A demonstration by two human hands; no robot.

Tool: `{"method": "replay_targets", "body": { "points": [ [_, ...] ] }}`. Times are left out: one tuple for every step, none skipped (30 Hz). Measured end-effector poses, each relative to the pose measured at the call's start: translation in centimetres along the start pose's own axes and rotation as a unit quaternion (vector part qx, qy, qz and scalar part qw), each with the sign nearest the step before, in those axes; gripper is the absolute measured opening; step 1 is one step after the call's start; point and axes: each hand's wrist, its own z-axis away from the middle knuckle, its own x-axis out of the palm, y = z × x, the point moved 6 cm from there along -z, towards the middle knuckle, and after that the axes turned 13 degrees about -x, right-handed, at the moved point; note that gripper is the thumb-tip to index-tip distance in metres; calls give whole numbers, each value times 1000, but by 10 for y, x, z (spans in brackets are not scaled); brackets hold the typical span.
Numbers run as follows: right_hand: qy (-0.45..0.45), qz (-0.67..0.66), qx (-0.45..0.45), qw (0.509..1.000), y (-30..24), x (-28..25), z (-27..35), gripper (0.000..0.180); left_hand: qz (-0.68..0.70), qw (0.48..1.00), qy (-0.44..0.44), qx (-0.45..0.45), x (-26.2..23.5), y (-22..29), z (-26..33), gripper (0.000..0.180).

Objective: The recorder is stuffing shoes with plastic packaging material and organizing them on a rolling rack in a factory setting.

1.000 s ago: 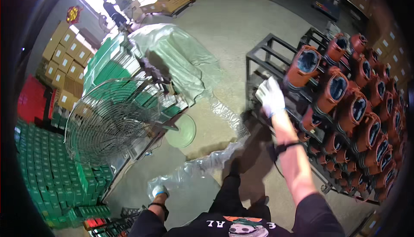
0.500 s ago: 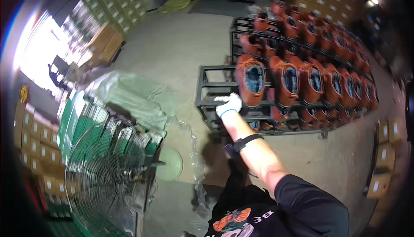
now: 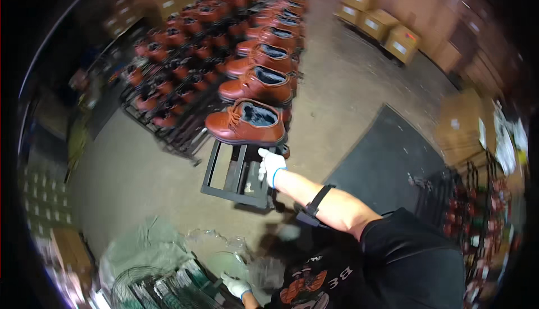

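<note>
My right hand [image 3: 271, 166], in a white glove with a blue cuff, is closed around the near end of a black metal shoe rack [image 3: 233, 194]. Just beyond it sits a brown-red lace-up shoe [image 3: 247, 122] with a dark lining. Behind that shoe, several more like it stand in a row along the rack. My left hand [image 3: 236, 284], gloved in white too, hangs low near the bottom edge, beside a pale green round stool [image 3: 227, 267]. Its fingers look loosely extended and nothing shows in them, though the view of them is small.
A second rack of similar shoes [image 3: 168, 78] stands alongside on the left. At lower left are a wire fan guard [image 3: 140, 289] and a translucent plastic sheet [image 3: 137, 247]. A dark mat [image 3: 382, 157] lies to the right; cartons [image 3: 379, 23] stand at the far right.
My view has swung right, so the racks now appear left of centre and the fan lower. My right hand has gone from pointing fingers at the rack's end to gripping it. My left hand has come into view.
</note>
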Motion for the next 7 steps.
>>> {"method": "replay_targets", "body": {
  "points": [
    [8,37,-19,999,-7,-2,7,35,-13,1000,23,5,2,-22,-34,71],
    [48,92,-45,994,-28,-15,15,39,-9,1000,-7,26,-3,-14,-69,70],
    [84,131,-75,985,-59,7,19,43,-1,998,-26,60,-32,33,-138,69],
    [91,164,-80,979,-65,11,24,46,-4,997,-14,74,-49,39,-181,69],
    [97,193,-86,973,-72,17,26,49,-3,996,2,91,-65,53,-232,69],
    [108,225,-89,964,-84,10,25,51,10,996,-55,62,-68,76,-272,72],
    [162,310,-116,930,-100,3,34,51,17,993,-109,31,-78,101,-308,75]
  ]
}}
